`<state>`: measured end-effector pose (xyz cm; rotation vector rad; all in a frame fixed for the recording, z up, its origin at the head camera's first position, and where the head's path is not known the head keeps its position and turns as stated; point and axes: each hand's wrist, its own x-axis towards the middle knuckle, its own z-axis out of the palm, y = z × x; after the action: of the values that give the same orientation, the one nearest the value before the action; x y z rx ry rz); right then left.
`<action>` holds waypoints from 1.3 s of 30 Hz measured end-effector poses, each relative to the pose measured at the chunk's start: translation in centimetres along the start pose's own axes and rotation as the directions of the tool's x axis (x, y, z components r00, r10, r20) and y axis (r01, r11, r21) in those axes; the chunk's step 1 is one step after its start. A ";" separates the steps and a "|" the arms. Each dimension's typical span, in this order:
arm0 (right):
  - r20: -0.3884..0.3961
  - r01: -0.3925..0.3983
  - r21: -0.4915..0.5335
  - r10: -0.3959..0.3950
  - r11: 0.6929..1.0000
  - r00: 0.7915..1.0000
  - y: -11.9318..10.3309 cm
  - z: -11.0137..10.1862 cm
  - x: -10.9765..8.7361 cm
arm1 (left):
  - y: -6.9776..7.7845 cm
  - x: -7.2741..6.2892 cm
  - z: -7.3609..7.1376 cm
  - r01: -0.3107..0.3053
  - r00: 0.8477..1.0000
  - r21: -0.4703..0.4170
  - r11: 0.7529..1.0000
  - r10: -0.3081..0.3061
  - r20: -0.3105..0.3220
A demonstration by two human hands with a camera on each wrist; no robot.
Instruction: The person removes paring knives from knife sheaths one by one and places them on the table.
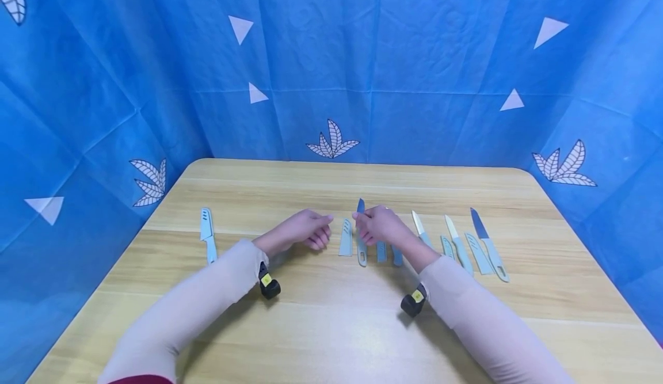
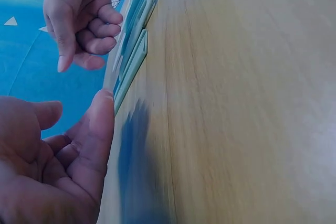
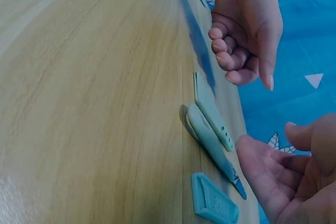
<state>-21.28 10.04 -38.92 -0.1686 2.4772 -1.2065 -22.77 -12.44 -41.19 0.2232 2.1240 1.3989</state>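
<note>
Both hands hover over the table, holding nothing, their fingers loosely bent. My left hand (image 1: 305,229) is just left of a pale blue-green knife sheath (image 1: 346,237) with slots. Over the upper part of a knife (image 1: 362,253) hangs my right hand (image 1: 382,225), partly hiding its dark blue blade. In the right wrist view that knife (image 3: 209,132) lies between the slotted sheath (image 3: 212,111) and another sheath (image 3: 214,200), apart from my right fingertips (image 3: 247,148). Below the right wrist lie the other sheath (image 1: 381,251) and a partly hidden knife handle (image 1: 396,256).
A sheathed knife (image 1: 206,228) lies at the left, partly behind the left sleeve. Right of the right forearm are white-bladed knives (image 1: 458,246), a blue-bladed knife (image 1: 489,246) and sheaths (image 1: 479,253). A blue patterned curtain (image 1: 414,56) surrounds the wooden table (image 1: 331,326).
</note>
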 end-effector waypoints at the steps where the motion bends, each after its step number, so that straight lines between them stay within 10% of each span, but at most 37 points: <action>1: 0.004 -0.009 0.027 0.009 1.000 1.000 -0.1 0.0 0.0 | 0.0 -0.2 -0.1 0.001 1.000 -0.005 1.000 -0.001 -0.004; 20: 0.173 -0.072 0.340 0.013 0.937 0.985 -1.0 0.8 -0.4 | -1.2 -3.8 -2.5 -0.127 0.989 0.071 0.989 0.120 0.092; 39: 0.200 0.099 0.222 -0.144 0.970 0.969 -1.9 2.6 -0.7 | -2.3 -8.7 -7.0 -0.246 0.966 0.349 0.904 0.258 0.012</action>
<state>-19.75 7.08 -38.72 -0.3783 2.1648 -1.4117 -19.05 -22.76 -38.01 0.6380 2.4315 1.1539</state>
